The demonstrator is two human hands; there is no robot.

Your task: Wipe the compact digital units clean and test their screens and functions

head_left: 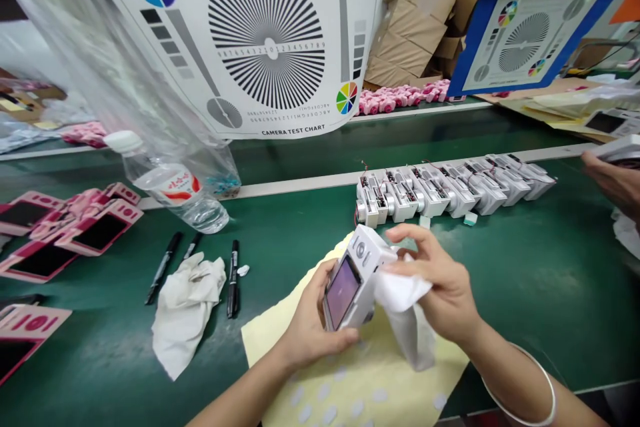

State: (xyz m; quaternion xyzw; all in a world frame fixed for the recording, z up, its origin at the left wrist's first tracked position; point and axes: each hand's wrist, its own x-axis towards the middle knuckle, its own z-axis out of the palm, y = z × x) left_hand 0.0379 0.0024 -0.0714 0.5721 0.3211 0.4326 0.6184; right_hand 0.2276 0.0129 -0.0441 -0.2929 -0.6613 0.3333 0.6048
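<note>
A white digital camera (367,260) is gripped in my left hand (313,320), tilted, its screen facing me and lit a pale purple. My right hand (443,280) pinches a white cloth (407,310) that hangs down beside the camera's right side. The cloth's upper part lies close against the camera; whether it touches is hard to tell. Below both hands, a yellow sheet (360,380) with several small pale pieces on it lies on the green work surface (540,293).
A row of opened white camera bodies (433,190) stands behind my hands. To the left are a crumpled cloth (190,307), black markers (233,280), a water bottle (175,187) and pink cameras (100,227). A test chart (270,47) hangs ahead. Another person's hand (613,180) holds a camera at right.
</note>
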